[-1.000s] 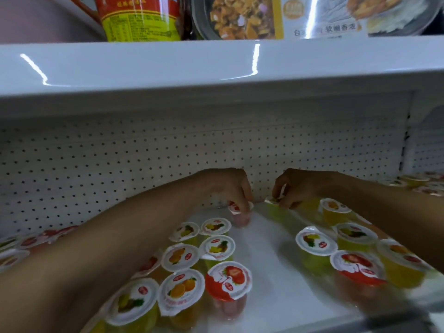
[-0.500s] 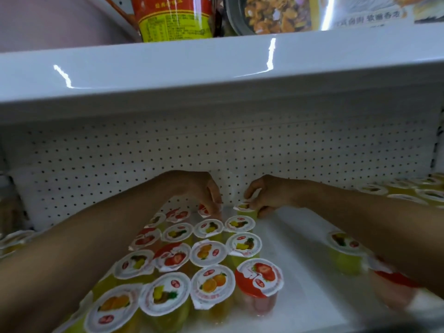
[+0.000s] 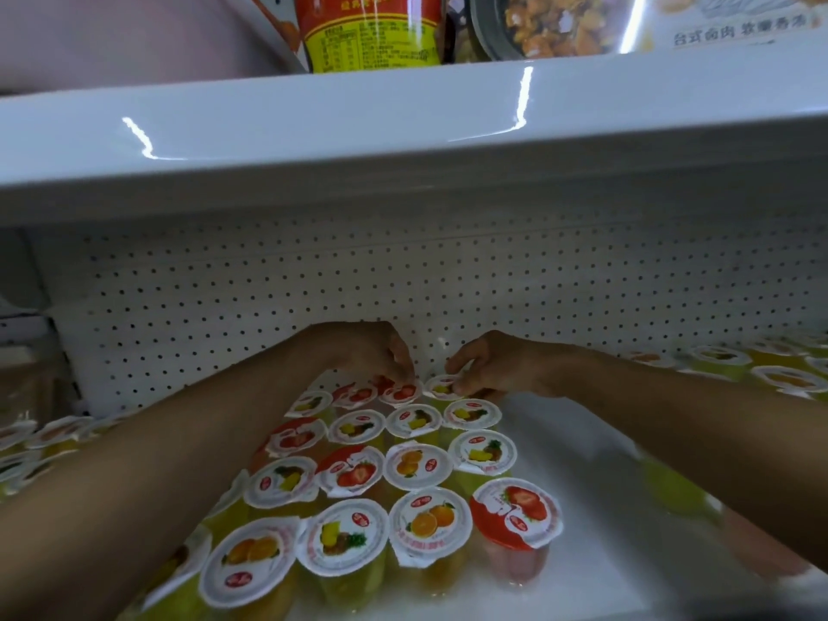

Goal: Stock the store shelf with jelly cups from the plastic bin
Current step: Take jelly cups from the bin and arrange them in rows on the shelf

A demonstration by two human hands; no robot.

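- left hand [image 3: 374, 354] is reaching way to the back of the shelf [image 3: 578, 508], fingers curled down & pinched on the rim of a strawberry-lid jelly cup [image 3: 402, 392] in the back row
- right hand [image 3: 490, 367] is right next to it, fingertips closed on the edge of a yellow-fruit cup [image 3: 441, 387], also back row, just in front of the pegboard [image 3: 313, 289]
- both cups sit on the shelf surface, touching each other or v close, can't tell which
- rest of the jelly cups [image 3: 416, 468] are packed in tight rows w/ lids nearly touching. round white peel-off foil lids w/ fruit pics (strawberry, orange, pineapple-ish), clear plastic bodies w/ yellow or pinkish jelly inside
- more cups [image 3: 721, 358] off to the right, blurry, w/ a bare strip of shelf btwn the two groups
- shelf is glossy white, back wall is white perforated board w/ small dots
- upper shelf [image 3: 403, 132] has shiny glare streaks, a red/yellow tub [image 3: 372, 33] sits on top
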